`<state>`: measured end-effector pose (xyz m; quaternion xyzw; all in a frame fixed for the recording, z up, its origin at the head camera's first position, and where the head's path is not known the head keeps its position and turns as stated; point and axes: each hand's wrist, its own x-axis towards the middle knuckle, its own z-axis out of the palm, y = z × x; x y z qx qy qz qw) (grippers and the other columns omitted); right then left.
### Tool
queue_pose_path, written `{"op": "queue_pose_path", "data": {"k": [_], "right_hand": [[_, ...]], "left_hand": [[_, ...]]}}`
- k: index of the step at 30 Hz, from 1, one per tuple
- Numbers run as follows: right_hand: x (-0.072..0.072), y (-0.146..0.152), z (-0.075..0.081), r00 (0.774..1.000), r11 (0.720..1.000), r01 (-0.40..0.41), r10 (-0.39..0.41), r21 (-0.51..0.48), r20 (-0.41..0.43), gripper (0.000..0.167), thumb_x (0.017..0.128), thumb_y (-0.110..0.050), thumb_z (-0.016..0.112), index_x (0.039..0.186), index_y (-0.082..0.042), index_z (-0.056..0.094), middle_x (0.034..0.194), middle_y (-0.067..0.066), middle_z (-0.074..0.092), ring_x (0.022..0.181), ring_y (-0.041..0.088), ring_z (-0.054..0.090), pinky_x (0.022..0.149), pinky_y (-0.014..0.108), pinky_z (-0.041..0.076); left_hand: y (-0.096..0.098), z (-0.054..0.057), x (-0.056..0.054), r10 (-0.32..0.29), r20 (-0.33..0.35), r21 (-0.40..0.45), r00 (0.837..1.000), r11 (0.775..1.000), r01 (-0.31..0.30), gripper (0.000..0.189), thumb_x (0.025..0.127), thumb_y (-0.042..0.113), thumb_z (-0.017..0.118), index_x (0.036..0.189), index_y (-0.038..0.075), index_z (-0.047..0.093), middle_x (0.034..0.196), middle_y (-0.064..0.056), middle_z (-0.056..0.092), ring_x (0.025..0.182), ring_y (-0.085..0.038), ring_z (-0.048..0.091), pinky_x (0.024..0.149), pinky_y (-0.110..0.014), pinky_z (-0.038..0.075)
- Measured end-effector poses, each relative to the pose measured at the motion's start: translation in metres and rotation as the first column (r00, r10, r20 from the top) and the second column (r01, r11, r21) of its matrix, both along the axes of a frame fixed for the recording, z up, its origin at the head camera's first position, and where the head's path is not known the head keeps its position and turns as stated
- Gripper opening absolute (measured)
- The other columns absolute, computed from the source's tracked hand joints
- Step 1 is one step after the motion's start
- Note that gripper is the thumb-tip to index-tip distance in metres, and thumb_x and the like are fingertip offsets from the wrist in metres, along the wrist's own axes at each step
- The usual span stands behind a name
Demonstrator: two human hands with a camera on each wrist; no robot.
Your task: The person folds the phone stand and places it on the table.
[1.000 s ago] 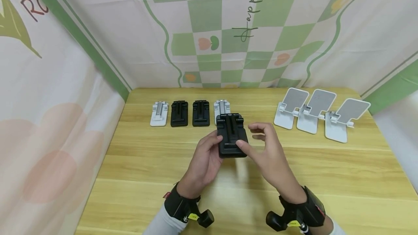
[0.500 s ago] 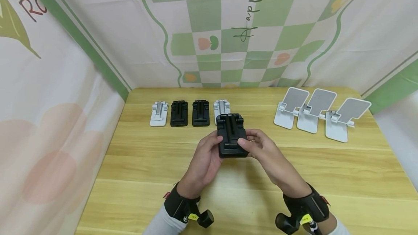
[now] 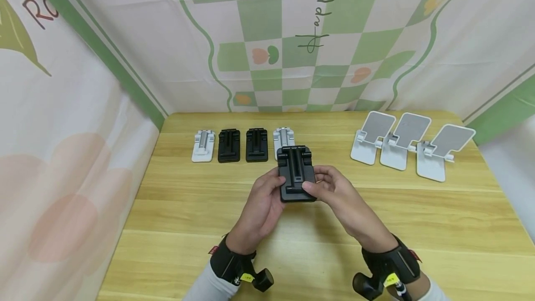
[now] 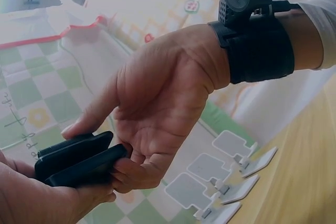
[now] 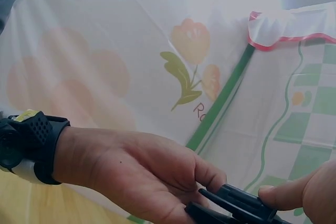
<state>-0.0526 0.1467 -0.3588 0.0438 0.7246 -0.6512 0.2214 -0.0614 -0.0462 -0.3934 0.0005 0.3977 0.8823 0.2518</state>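
Hands (image 3: pixel 264 196), curled, grip a black stand (image 3: pixel 296 168), long axis running forward, hinged end farthest.

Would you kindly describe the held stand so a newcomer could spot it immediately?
Find the wooden table, then the left hand and right hand over it. Between them they hold the black stand, the only one held.

I face a wood-grain table (image 3: pixel 167 199), backed by a green-checked curtain (image 3: pixel 259 17) lettered "Happy"; at my left hangs a flower-printed curtain (image 3: pixel 79 161) in soft folds.
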Motion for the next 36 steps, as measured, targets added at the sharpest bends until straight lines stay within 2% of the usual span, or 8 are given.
{"op": "queue_pose_path", "data": {"k": [11, 21, 28, 30, 32, 36], "right_hand": [[-0.004, -0.004, -0.006, 1.000, 1.000, -0.002, 0.003, 0.010, -0.021, 0.069, 0.100, -0.023, 0.067, 0.151, 0.006, 0.030, 0.134, 0.023, 0.049, 0.110, 0.021, 0.057, 0.091, 0.018, 0.052], [-0.007, -0.007, -0.009, 1.000, 1.000, -0.012, 0.011, -0.005, -0.019, 0.066, 0.099, -0.021, 0.068, 0.148, 0.006, 0.033, 0.128, 0.021, 0.053, 0.103, 0.016, 0.059, 0.088, 0.020, 0.052], [-0.014, -0.009, -0.018, 0.998, 0.998, -0.059, 0.059, -0.030, 0.012, 0.067, 0.098, -0.023, 0.070, 0.146, 0.007, 0.035, 0.126, 0.020, 0.056, 0.102, 0.018, 0.061, 0.089, 0.023, 0.054], [-0.017, -0.010, -0.023, 0.996, 0.994, -0.086, 0.088, -0.064, 0.032, 0.067, 0.097, -0.023, 0.070, 0.146, 0.007, 0.035, 0.126, 0.021, 0.056, 0.104, 0.018, 0.062, 0.090, 0.024, 0.054], [-0.020, -0.011, -0.030, 0.992, 0.989, -0.108, 0.113, -0.100, 0.049, 0.067, 0.097, -0.021, 0.069, 0.146, 0.009, 0.035, 0.128, 0.023, 0.056, 0.106, 0.019, 0.062, 0.092, 0.025, 0.055], [-0.026, -0.019, -0.045, 0.990, 0.989, -0.111, 0.119, -0.100, 0.079, 0.068, 0.096, -0.020, 0.069, 0.147, 0.009, 0.033, 0.133, 0.024, 0.055, 0.110, 0.020, 0.061, 0.096, 0.028, 0.052]], "left_hand": [[-0.003, 0.000, 0.000, 0.015, 0.003, -0.017, 1.000, 1.000, -0.015, 0.053, 0.106, 0.004, 0.026, 0.159, -0.003, 0.021, 0.164, -0.016, 0.034, 0.152, -0.026, 0.034, 0.112, -0.028, 0.047], [-0.005, -0.002, -0.002, 0.052, 0.003, -0.037, 0.999, 0.998, -0.052, 0.052, 0.106, 0.002, 0.027, 0.158, -0.005, 0.025, 0.162, -0.018, 0.037, 0.151, -0.026, 0.038, 0.110, -0.027, 0.048], [-0.009, -0.004, -0.004, 0.086, -0.008, -0.137, 0.996, 0.987, -0.087, 0.052, 0.104, 0.001, 0.029, 0.156, -0.005, 0.030, 0.161, -0.018, 0.039, 0.149, -0.025, 0.039, 0.107, -0.023, 0.050], [-0.012, -0.006, -0.005, 0.106, -0.001, -0.174, 0.994, 0.979, -0.104, 0.052, 0.104, 0.003, 0.030, 0.155, -0.005, 0.032, 0.161, -0.016, 0.039, 0.149, -0.024, 0.038, 0.111, -0.025, 0.047], [-0.015, -0.007, -0.005, 0.144, 0.005, -0.199, 0.990, 0.970, -0.140, 0.055, 0.104, 0.006, 0.032, 0.158, -0.004, 0.027, 0.165, -0.015, 0.032, 0.153, -0.025, 0.031, 0.120, -0.031, 0.039], [-0.021, -0.007, -0.004, 0.273, -0.022, -0.235, 0.962, 0.934, -0.271, 0.066, 0.104, 0.012, 0.035, 0.163, 0.002, 0.009, 0.171, -0.012, 0.017, 0.159, -0.026, 0.015, 0.132, -0.041, 0.015]]}}
